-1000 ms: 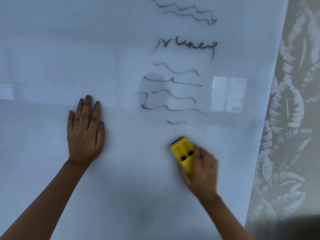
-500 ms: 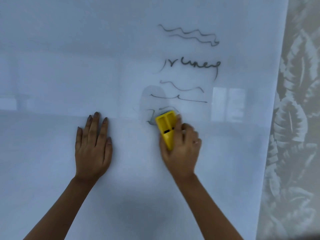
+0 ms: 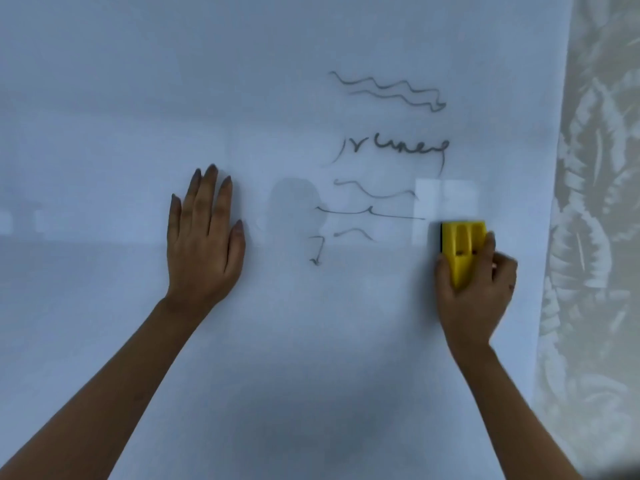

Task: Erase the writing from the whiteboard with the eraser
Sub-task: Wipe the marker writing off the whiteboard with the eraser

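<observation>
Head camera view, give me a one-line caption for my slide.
Right hand grips yellow eraser beside remaining writing on the whiteboard; left hand rests flat.

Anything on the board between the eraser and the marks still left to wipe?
Nothing visible. The yellow eraser, held in the right hand, sits right of the remaining writing, with bare whiteboard between. The left hand lies flat on the board, left of the marks.

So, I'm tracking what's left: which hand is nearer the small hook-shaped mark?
Left. The left hand lies flat just left of the hook-shaped mark; the right hand, gripping the eraser, is farther right.
</observation>
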Available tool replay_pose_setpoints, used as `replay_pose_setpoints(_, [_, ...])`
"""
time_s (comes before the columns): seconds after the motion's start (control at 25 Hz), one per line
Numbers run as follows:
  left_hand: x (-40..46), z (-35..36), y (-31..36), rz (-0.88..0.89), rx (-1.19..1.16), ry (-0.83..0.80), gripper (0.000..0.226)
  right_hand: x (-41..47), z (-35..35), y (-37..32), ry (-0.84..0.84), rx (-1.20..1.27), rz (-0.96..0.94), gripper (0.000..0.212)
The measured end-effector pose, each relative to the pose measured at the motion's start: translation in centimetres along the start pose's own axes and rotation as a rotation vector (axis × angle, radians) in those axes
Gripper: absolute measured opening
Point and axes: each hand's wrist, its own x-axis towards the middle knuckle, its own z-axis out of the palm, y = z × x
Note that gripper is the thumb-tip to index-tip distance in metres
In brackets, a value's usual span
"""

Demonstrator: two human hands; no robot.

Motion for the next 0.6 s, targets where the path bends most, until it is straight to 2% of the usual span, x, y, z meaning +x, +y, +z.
replay_pose_setpoints(0.16, [2.2, 1.1, 0.2, 0.019, 0.012, -0.029, 0.053, 4.3, 2.2, -6.0, 0.004, -0.028, -0.028, 0.068])
replay_pose_setpoints(0.36, [2.0, 1.4, 0.0, 0.029, 0.015, -0.028, 0.053, -2.5, 3.9, -15.7, -0.132, 0.023, -0.39, 0.063])
replay_pose_setpoints(0.52, [2.1, 1.3, -0.2, 0.03, 0.013, -0.028, 0.053, -6.6, 2.5, -12.3, -0.216, 0.058, -0.578, 0.062])
replay_pose_setpoints(0.6, [2.1, 1.3, -0.1, 0.028, 0.009, -0.032, 0.053, -5.4, 1.6, -8.5, -0.198, 0.015, -0.562, 0.063])
